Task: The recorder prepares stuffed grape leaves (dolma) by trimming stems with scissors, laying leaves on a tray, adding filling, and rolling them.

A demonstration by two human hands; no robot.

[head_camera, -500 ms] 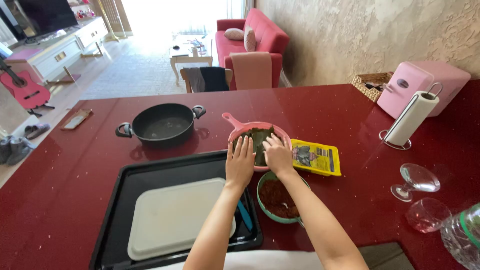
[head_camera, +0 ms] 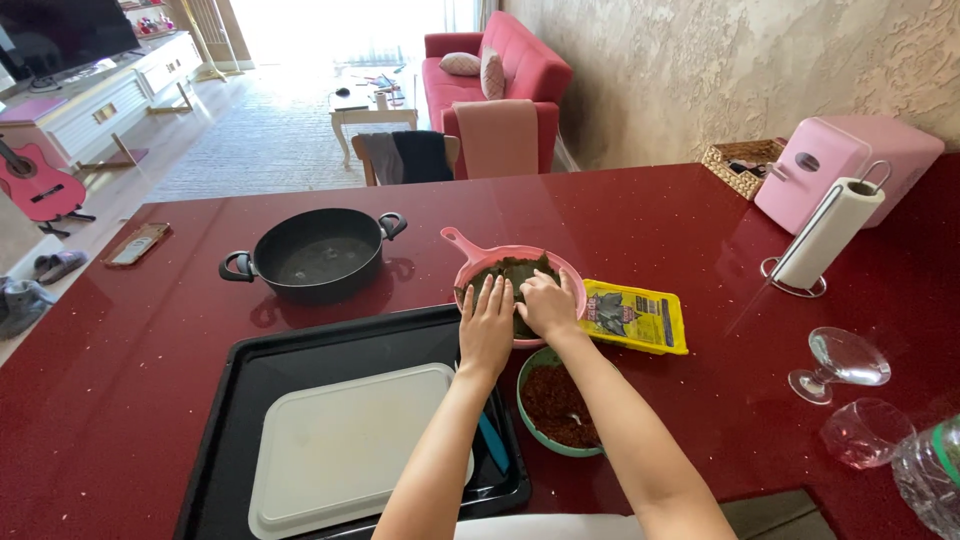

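Both hands flat, fingers spread: left hand (head_camera: pixel 487 326) and right hand (head_camera: pixel 548 303) press dark leaves (head_camera: pixel 510 272) inside pink bowl (head_camera: pixel 466 250). Right hand edged inward since; leaves unlifted. Green bowl (head_camera: pixel 531 408) below wrists; yellow packet (head_camera: pixel 633 315) rightward.

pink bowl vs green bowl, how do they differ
The pink bowl has a handle and holds dark green leaves; the green bowl has none and holds a reddish-brown mix. Both hands, left and right, rest in the pink bowl; none touch the green bowl. Both sit on the red counter.
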